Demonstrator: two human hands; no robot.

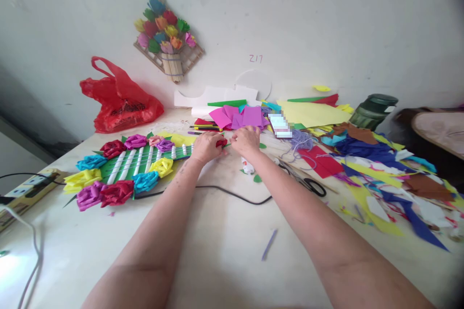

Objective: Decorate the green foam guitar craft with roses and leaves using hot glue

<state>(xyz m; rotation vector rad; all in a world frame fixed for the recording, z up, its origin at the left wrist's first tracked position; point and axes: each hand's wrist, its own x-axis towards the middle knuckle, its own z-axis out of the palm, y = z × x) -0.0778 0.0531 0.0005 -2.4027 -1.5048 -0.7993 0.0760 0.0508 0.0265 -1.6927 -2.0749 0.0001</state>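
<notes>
My left hand point(207, 147) is closed around a small red paper flower point(221, 143), with a bit of green showing at its right side. Close by on the right, the fingers of my right hand point(246, 141) are pinched together; whatever is between them is too small to tell. Below my right wrist lies a white object with red marks point(247, 166), partly covered by the arm. Loose green paper leaves point(257, 178) are beside it. Left of my left hand rests a green guitar-shaped panel point(115, 166) with white strips, edged by colourful paper roses point(118, 193).
Scissors point(314, 187) lie right of my right forearm, before a heap of paper scraps point(377, 154). Purple and pink sheets point(249, 118), a phone point(280, 125) and a red bag point(121, 101) are behind. A black cable point(232, 194) crosses the table from a power strip point(32, 186).
</notes>
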